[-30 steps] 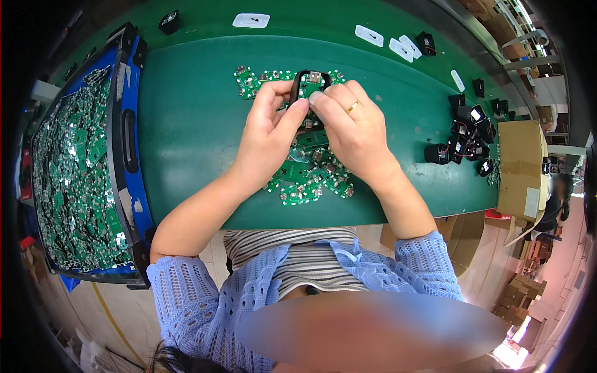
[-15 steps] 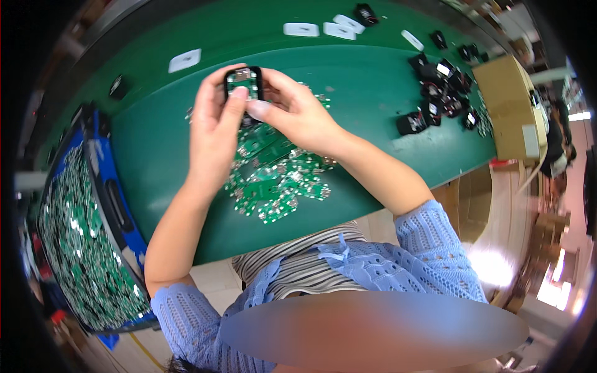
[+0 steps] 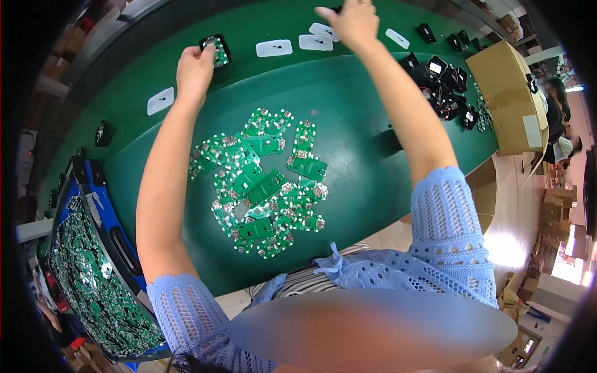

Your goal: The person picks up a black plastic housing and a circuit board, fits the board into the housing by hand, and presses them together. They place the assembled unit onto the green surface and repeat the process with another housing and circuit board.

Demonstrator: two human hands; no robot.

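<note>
Across the green workbench there's a spread of loose circuit boards, with both hands out past it. Right hand is up by a dark part, thumb spread, fingers cropped, so can't tell if it's gripping. Left hand has a black plastic housing pinched at far left, thumb over the circuit board inside. Probably light, stiff, slightly slick; I'd grab the side walls, since those tiny components look fragile.

Right hand partly beyond top edge
</note>
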